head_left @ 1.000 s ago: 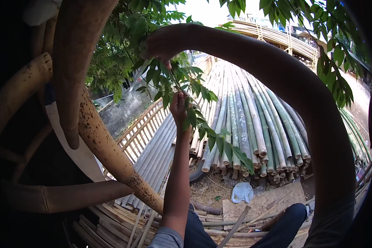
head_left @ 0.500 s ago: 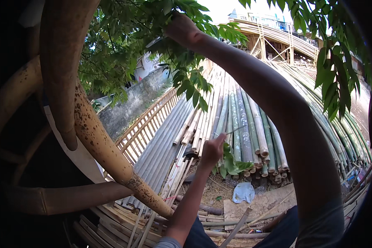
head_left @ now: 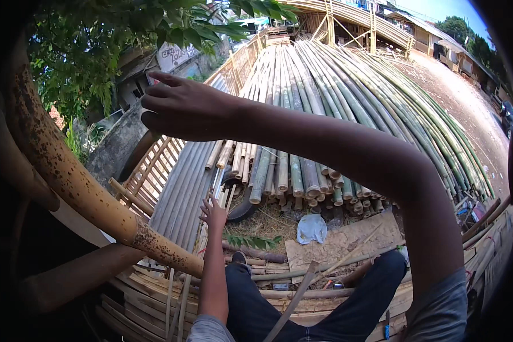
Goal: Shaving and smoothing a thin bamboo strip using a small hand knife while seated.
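My right arm reaches across to the left. My right hand (head_left: 182,108) is in front of the tree's foliage and fence, its fingers mostly curled. A dark brown, tapered length (head_left: 138,154) shows just below that hand; whether the hand grips it is hidden. My left hand (head_left: 214,214) is raised lower down, fingers spread, holding nothing. Below and right of it a green leafy sprig (head_left: 253,240) appears over the dry ground. Tree leaves (head_left: 182,25) hang above my right hand. A flat narrow strip (head_left: 293,302) slants up between my legs.
Long bamboo poles (head_left: 319,85) lie stacked ahead, cut ends toward me. Grey corrugated sheets (head_left: 179,182) and a bamboo lattice fence (head_left: 154,165) run at left. A thick speckled bamboo pole (head_left: 91,188) crosses the near left. A pale plastic bag (head_left: 312,228) lies on the ground.
My right hand has come down and left from the leaves. My left hand has moved down and left and let go of the leafy sprig. The view has shifted, showing more of my legs.
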### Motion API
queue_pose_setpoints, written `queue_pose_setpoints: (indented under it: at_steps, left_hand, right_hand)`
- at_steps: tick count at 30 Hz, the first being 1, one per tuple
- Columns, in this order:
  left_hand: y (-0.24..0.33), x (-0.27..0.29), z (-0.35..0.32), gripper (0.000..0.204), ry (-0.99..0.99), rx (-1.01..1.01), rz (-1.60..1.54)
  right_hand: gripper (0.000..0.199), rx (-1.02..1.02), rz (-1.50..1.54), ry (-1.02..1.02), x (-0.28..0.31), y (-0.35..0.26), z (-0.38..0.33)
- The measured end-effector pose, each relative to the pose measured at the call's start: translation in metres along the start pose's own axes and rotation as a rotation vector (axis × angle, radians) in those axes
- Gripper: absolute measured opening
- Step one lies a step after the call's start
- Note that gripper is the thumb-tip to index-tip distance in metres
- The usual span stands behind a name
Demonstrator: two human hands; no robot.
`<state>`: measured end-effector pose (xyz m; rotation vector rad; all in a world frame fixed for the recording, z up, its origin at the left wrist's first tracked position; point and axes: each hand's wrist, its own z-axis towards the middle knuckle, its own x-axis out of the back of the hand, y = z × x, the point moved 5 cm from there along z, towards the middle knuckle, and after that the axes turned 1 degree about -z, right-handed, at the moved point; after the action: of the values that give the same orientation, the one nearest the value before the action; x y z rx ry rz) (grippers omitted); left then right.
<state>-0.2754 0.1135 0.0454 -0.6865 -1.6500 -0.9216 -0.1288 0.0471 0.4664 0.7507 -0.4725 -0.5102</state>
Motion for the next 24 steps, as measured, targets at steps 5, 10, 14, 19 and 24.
queue_pose_setpoints:
  at_steps: [5,10,14,19,24]
  left_hand:
    - [-0.003,0.006,-0.096,0.052,-0.056,-0.514,-0.596]
    - [-0.033,-0.021,-0.212,0.02,-0.25,-0.555,-0.96]
    - [-0.022,-0.033,-0.316,0.02,-0.884,-0.258,-1.061]
    - [-0.052,-0.063,-0.374,0.026,-1.549,-0.155,-0.916]
    - [0.005,-0.048,-0.324,0.012,-1.306,0.026,-1.289]
  right_hand:
    - [0.014,-0.597,0.33,-0.748,0.023,-0.113,-0.209]
    - [0.017,-1.176,0.575,-0.863,0.07,-0.215,-0.345]
    - [0.023,-1.581,0.618,-0.82,0.107,-0.249,-0.426]
    - [0.032,-2.382,0.954,-0.357,0.136,-0.275,-0.465]
    - [0.035,-2.416,1.53,0.197,0.121,-0.245,-0.423]
